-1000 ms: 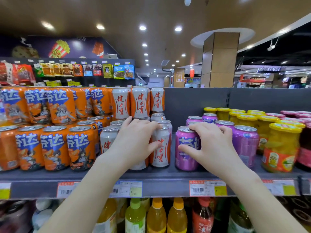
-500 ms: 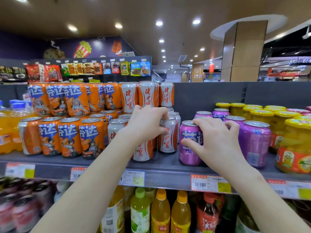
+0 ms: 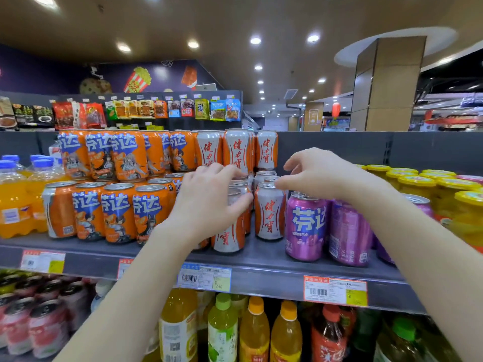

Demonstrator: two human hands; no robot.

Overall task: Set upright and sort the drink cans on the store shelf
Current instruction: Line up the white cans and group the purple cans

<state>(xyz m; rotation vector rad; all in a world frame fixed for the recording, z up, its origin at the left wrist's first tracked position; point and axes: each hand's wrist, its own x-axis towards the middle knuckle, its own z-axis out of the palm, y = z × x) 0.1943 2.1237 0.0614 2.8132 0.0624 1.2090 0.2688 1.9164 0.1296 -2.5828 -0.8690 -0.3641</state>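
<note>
At centre frame we are working the silver-and-orange cans on the store shelf (image 3: pixel 261 259): our left hand (image 3: pixel 209 205) is wrapping around the front silver can (image 3: pixel 230 231), thumb and fingers curling about its upper body, seemingly to steady it or nudge it into line with its row. Our right hand (image 3: pixel 318 173) is hovering above the neighbouring silver can (image 3: pixel 269 212), fingers loosely spread and bent, the thumb tip just touching or nearly touching its rim; it is gripping nothing that we can make out. Just right of that, the purple can (image 3: pixel 305 226) is standing upright at the shelf's front edge, label facing out, apart from the right hand. At left of frame the orange cans (image 3: pixel 117 212) are sitting in two tiers, faces forward, so shoppers can read them; at far right the yellow-lidded jars (image 3: pixel 470 218) are bordering the purple row. Every can in view appears to be upright, so we are judging the work to be mostly alignment now, with flavours grouped by colour
</note>
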